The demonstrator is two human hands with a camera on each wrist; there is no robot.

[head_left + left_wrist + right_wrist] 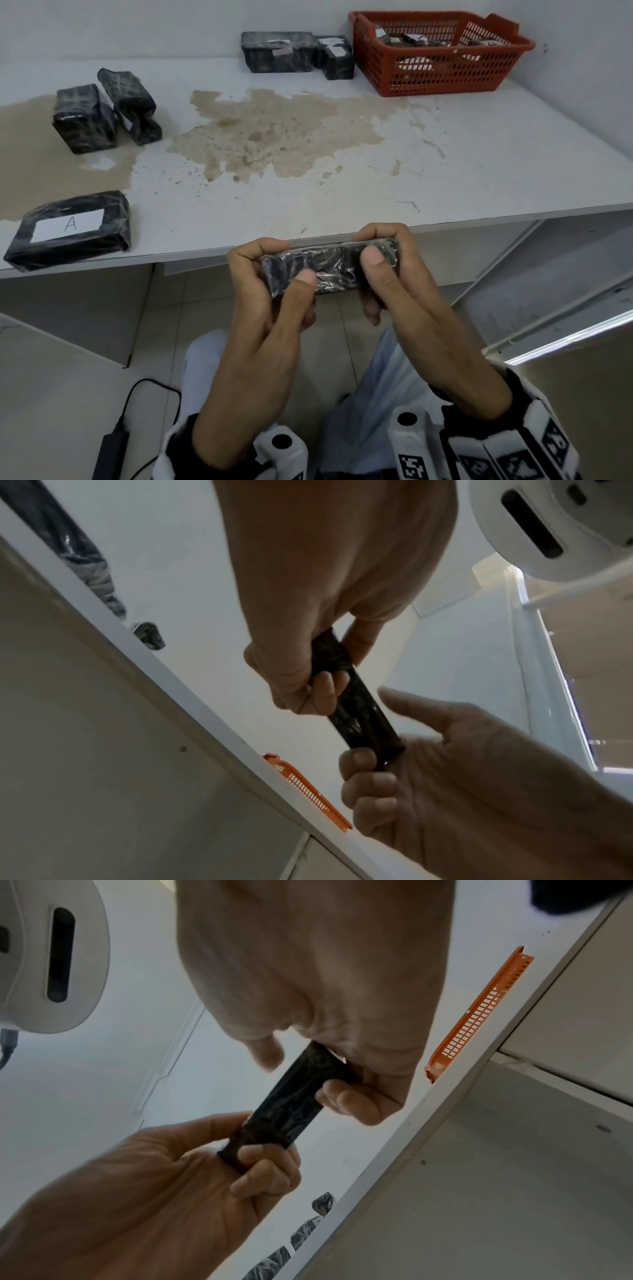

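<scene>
A flat, narrow package wrapped in shiny black plastic [329,265] is held level in front of the table's near edge, above my lap. My left hand [274,263] grips its left end, thumb on the near face and fingers curled over the far side. My right hand [376,245] grips the right end the same way. In the left wrist view the package [356,696] runs between my left hand [301,674] above and my right hand [394,772] below. The right wrist view shows the package [298,1096] between my right hand [349,1074] and left hand [246,1156].
The white table [342,192] has a large brown stain. A red mesh basket [442,51] with wrapped packages stands at the back right, two black packages [277,51] beside it. More black packages [102,109] lie at the left, one labelled A [72,229]. A power adapter [113,448] lies on the floor.
</scene>
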